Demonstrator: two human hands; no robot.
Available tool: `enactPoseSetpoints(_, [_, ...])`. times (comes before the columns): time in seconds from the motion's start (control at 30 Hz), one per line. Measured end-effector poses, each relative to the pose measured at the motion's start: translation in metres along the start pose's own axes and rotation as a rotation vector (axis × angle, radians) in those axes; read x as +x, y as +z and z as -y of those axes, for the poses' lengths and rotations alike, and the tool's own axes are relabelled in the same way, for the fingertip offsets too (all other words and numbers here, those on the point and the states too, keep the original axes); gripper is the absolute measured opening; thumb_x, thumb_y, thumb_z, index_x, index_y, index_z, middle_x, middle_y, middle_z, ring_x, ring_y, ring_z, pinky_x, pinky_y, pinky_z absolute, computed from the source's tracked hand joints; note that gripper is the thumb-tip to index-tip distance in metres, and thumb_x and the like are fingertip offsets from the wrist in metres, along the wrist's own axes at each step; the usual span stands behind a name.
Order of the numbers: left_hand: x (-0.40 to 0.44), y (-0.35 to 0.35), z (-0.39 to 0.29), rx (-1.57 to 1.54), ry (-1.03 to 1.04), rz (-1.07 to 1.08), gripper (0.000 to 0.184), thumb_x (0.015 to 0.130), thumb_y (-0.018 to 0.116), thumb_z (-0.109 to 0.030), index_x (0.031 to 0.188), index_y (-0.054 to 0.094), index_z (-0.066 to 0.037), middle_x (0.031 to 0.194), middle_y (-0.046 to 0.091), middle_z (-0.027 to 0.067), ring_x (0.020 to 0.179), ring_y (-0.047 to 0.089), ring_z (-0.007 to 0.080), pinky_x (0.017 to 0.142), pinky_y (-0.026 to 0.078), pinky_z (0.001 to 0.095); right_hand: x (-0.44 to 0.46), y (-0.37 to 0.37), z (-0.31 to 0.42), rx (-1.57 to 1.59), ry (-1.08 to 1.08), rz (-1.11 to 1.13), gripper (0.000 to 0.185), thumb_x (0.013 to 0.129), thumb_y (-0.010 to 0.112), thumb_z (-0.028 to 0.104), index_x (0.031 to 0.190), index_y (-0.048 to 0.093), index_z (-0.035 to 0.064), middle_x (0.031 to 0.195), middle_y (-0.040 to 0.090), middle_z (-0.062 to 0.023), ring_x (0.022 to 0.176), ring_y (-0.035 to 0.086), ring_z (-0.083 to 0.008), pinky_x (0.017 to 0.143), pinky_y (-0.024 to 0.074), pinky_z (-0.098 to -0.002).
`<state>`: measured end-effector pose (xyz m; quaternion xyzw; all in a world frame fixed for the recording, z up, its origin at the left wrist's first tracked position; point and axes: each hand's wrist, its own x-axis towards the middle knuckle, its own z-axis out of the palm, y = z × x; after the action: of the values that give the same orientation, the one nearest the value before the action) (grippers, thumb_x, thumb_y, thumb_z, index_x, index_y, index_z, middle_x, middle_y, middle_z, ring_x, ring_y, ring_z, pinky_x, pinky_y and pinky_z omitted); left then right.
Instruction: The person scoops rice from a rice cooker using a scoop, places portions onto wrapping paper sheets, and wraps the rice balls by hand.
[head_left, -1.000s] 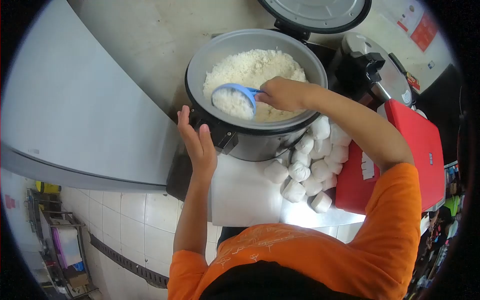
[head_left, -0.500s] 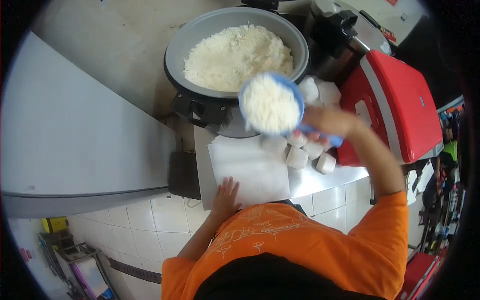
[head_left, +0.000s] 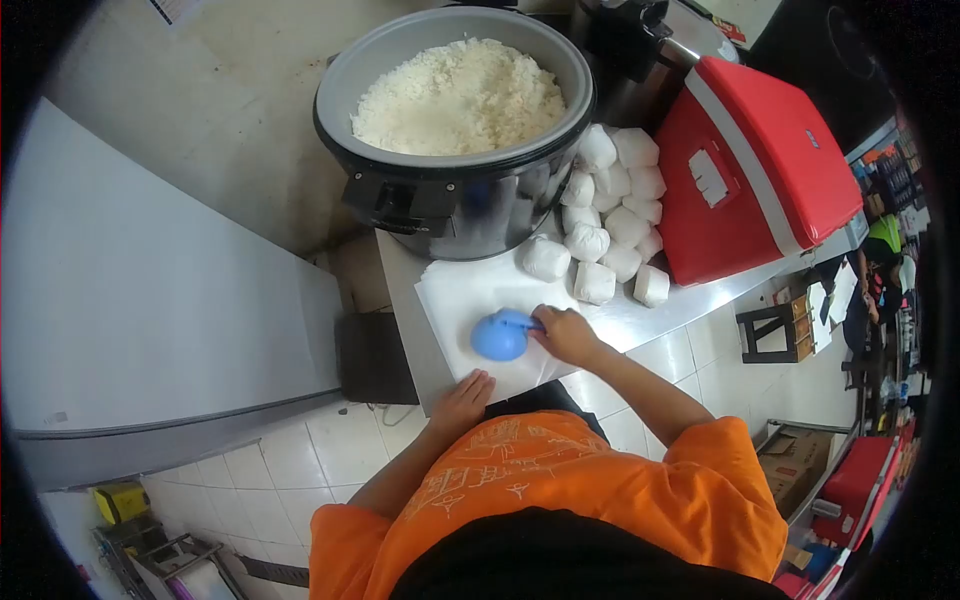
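My right hand [head_left: 565,336] is closed round the handle of a blue rice scoop [head_left: 498,340]. The scoop lies upside down on a stack of white paper sheets [head_left: 450,300], its rounded underside facing up, so whatever is under it is hidden. Fingers stretched out, my left hand [head_left: 463,400] rests on the near edge of the paper, just below the scoop. Beyond the paper stands a large rice cooker [head_left: 480,215] filled with white cooked rice [head_left: 460,100]. Several white wrapped packets [head_left: 596,284] are piled to the right of the paper.
A red cooler box [head_left: 745,170] with a white band stands right of the packets on the metal table [head_left: 665,315]. Behind it is another dark cooker [head_left: 625,55]. A pale grey cabinet-like surface [head_left: 160,280] borders the left side. A wooden stool [head_left: 790,330] stands farther right.
My right hand has brought the scoop down and towards me from beside the cooker. The scoop, rice-side up before, is now turned over on the paper. My left hand stays at the paper's edge.
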<state>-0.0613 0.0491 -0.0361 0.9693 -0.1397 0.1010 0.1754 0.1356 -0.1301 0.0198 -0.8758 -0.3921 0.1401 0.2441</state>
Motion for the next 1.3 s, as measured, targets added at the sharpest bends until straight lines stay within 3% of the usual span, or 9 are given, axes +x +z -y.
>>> enactPoseSetpoints(0.3, [0.0, 0.002, -0.005, -0.178, -0.29, 0.118, 0.039, 0.081, 0.048, -0.007, 0.119, 0.048, 0.003, 0.113, 0.059, 0.0167, 0.106, 0.057, 0.0284, 0.087, 0.049, 0.0361, -0.004, 0.029, 0.028, -0.199, 0.059, 0.148, 0.045, 0.082, 0.056, 0.046, 0.102, 0.051, 0.0064, 0.067, 0.063, -0.014, 0.06, 0.063, -0.0296, 0.057, 0.049, -0.0434])
enactPoseSetpoints(0.37, [-0.001, 0.002, -0.005, -0.204, -0.311, 0.128, 0.039, 0.082, 0.047, -0.007, 0.121, 0.046, 0.003, 0.113, 0.058, 0.018, 0.105, 0.057, 0.0297, 0.086, 0.049, 0.0373, 0.005, 0.034, 0.019, -0.232, -0.022, -0.044, 0.044, 0.077, 0.061, 0.049, 0.086, 0.055, 0.0065, 0.056, 0.059, -0.0122, 0.049, 0.06, -0.0297, 0.047, 0.047, -0.0402])
enactPoseSetpoints(0.6, [0.018, -0.021, -0.002, -0.295, -0.419, 0.379, 0.04, 0.084, 0.045, -0.008, 0.123, 0.046, -0.002, 0.119, 0.055, 0.0192, 0.102, 0.058, 0.0332, 0.085, 0.05, 0.0409, 0.025, 0.027, 0.016, -0.199, 0.035, -0.059, 0.045, 0.077, 0.06, 0.051, 0.082, 0.055, 0.0066, 0.056, 0.059, -0.0132, 0.054, 0.061, -0.0315, 0.05, 0.0471, -0.0412])
enactPoseSetpoints(0.7, [0.028, -0.032, -0.003, -0.236, -0.459, 0.234, 0.036, 0.084, 0.045, -0.009, 0.119, 0.052, -0.008, 0.115, 0.058, 0.0155, 0.099, 0.059, 0.0356, 0.084, 0.049, 0.0436, 0.026, -0.014, 0.032, -0.119, -0.09, -0.13, 0.043, 0.075, 0.064, 0.048, 0.082, 0.055, 0.0065, 0.056, 0.057, -0.0115, 0.052, 0.058, -0.0299, 0.054, 0.0464, -0.0404])
enactPoseSetpoints(0.83, [0.041, -0.04, -0.006, -0.341, -0.443, 0.039, 0.031, 0.085, 0.045, -0.01, 0.112, 0.058, -0.012, 0.109, 0.062, 0.0124, 0.097, 0.059, 0.0388, 0.082, 0.049, 0.0453, 0.051, -0.128, 0.067, -0.212, -0.493, -0.535, 0.035, 0.067, 0.071, 0.03, 0.087, 0.052, 0.007, 0.066, 0.055, -0.0069, 0.056, 0.052, -0.0255, 0.059, 0.0362, -0.0361])
enactPoseSetpoints(0.97, [0.05, -0.048, -0.017, -0.29, -0.449, 0.024, 0.027, 0.085, 0.046, -0.011, 0.108, 0.061, -0.012, 0.104, 0.063, 0.0124, 0.093, 0.06, 0.0368, 0.081, 0.049, 0.0441, 0.124, -0.219, 0.1, -0.416, -0.495, -0.918, 0.032, 0.07, 0.068, 0.023, 0.091, 0.051, 0.0063, 0.073, 0.056, -0.0076, 0.065, 0.054, -0.0254, 0.064, 0.0364, -0.0377])
enactPoseSetpoints(1.1, [0.049, -0.057, -0.027, -0.345, -0.462, 0.145, 0.026, 0.085, 0.048, -0.012, 0.107, 0.062, -0.012, 0.1, 0.064, 0.0133, 0.09, 0.062, 0.0315, 0.079, 0.049, 0.0418, 0.178, -0.234, 0.098, -0.676, -0.465, -0.853, 0.037, 0.073, 0.067, 0.024, 0.103, 0.053, 0.0066, 0.093, 0.059, -0.008, 0.088, 0.056, -0.0251, 0.078, 0.0363, -0.0391])
enactPoseSetpoints(1.2, [0.037, -0.052, -0.033, -0.5, -0.526, 0.138, 0.022, 0.086, 0.05, -0.015, 0.103, 0.064, -0.011, 0.096, 0.064, 0.0148, 0.089, 0.062, 0.032, 0.077, 0.05, 0.0393, 0.136, -0.196, 0.113, -0.395, -0.591, -0.706, 0.035, 0.071, 0.067, 0.019, 0.102, 0.054, 0.0078, 0.099, 0.058, -0.0077, 0.095, 0.054, -0.0267, 0.084, 0.0361, -0.0405])
enactPoseSetpoints(1.3, [0.018, -0.049, -0.034, -0.674, -0.523, 0.119, 0.02, 0.086, 0.054, -0.018, 0.099, 0.066, -0.008, 0.092, 0.065, 0.0153, 0.084, 0.064, 0.0292, 0.074, 0.05, 0.0347, 0.058, -0.113, 0.101, 0.017, -0.637, -0.161, 0.027, 0.074, 0.064, 0.025, 0.095, 0.056, 0.0089, 0.091, 0.055, -0.0137, 0.089, 0.052, -0.0306, 0.078, 0.0391, -0.0442])
